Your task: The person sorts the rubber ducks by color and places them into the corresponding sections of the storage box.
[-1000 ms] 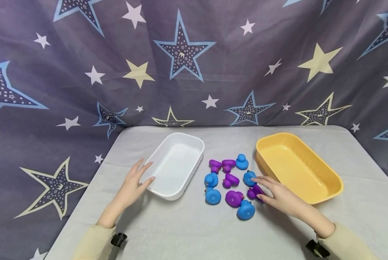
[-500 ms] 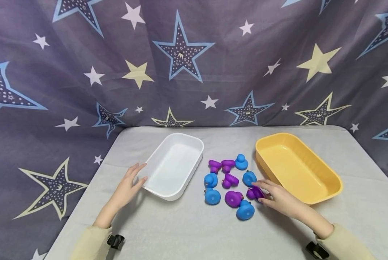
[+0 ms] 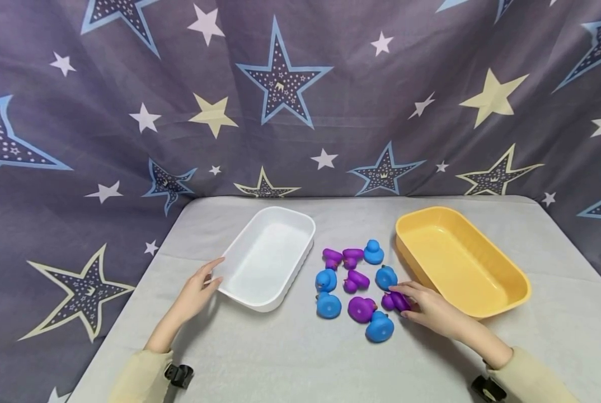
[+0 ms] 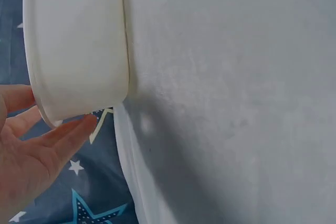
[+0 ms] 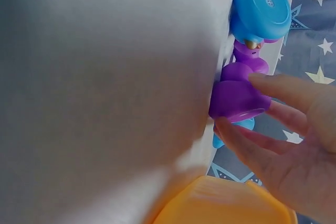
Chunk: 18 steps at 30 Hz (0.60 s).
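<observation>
My right hand pinches a purple rubber duck between thumb and fingers. In the right wrist view, that purple duck lies on its side against the table, its base toward my fingertips. Just beyond it sits a blue rubber duck; a purple duck and a blue duck lie to its left. My left hand is at the near left corner of a white plastic tub. The left wrist view shows its fingers, loosely bent, touching the tub's rim and end wall.
A yellow tub stands right of the ducks, close to my right hand. More blue and purple ducks, including a purple duck, lie between the tubs. A star-patterned curtain rises behind the pale cloth-covered table.
My left hand has drawn back from over the white tub's edge to its outer corner. My right hand's fingers have lowered from near the blue duck and closed on the purple duck.
</observation>
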Each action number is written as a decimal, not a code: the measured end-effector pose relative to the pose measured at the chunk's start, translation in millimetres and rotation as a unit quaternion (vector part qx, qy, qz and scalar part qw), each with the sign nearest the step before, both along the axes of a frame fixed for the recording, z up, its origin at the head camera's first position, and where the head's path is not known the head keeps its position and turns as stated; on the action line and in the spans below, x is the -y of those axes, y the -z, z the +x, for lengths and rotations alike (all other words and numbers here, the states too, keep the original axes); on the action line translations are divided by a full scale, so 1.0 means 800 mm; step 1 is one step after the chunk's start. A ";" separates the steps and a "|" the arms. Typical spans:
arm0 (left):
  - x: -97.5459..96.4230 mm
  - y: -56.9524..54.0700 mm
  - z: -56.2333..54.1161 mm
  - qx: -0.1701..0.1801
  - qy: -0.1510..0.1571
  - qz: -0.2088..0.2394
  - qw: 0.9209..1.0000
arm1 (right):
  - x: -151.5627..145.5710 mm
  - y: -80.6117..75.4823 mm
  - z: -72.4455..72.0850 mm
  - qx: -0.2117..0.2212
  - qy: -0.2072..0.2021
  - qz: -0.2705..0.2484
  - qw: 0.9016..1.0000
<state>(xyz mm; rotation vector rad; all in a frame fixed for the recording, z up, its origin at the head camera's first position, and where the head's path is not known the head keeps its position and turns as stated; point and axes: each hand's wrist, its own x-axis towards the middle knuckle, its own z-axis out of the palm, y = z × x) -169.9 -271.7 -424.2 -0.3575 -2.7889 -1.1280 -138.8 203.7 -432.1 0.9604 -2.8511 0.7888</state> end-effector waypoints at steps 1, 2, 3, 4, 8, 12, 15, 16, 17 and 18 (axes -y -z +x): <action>0.001 0.000 0.000 0.006 -0.003 0.005 1.000 | 0.000 0.000 0.000 0.001 -0.002 0.001 1.000; 0.001 0.000 0.000 0.013 -0.006 0.009 1.000 | 0.000 0.001 -0.001 0.002 -0.003 0.002 1.000; 0.001 0.000 0.000 0.019 -0.008 0.013 1.000 | -0.001 0.001 -0.001 0.003 -0.005 0.002 1.000; 0.002 0.000 0.000 0.025 -0.010 0.016 1.000 | -0.001 0.001 -0.002 0.005 -0.007 0.001 1.000; 0.002 -0.001 0.001 0.041 -0.016 0.024 0.999 | -0.002 0.004 -0.004 0.008 -0.014 -0.007 1.000; 0.001 -0.003 0.001 0.047 -0.016 0.032 0.998 | -0.003 0.006 -0.005 0.010 -0.014 -0.011 1.000; 0.002 -0.003 0.001 0.050 -0.014 0.035 0.998 | -0.003 0.007 -0.005 0.010 -0.011 -0.014 1.000; 0.002 -0.004 0.001 0.051 -0.014 0.036 0.998 | -0.003 0.008 -0.005 0.009 -0.008 -0.016 1.000; 0.002 -0.004 0.001 0.051 -0.014 0.037 0.998 | -0.003 0.008 -0.005 0.007 -0.006 -0.017 1.000; 0.002 -0.004 0.001 0.052 -0.014 0.037 0.998 | -0.002 0.008 -0.004 0.005 -0.004 -0.019 1.000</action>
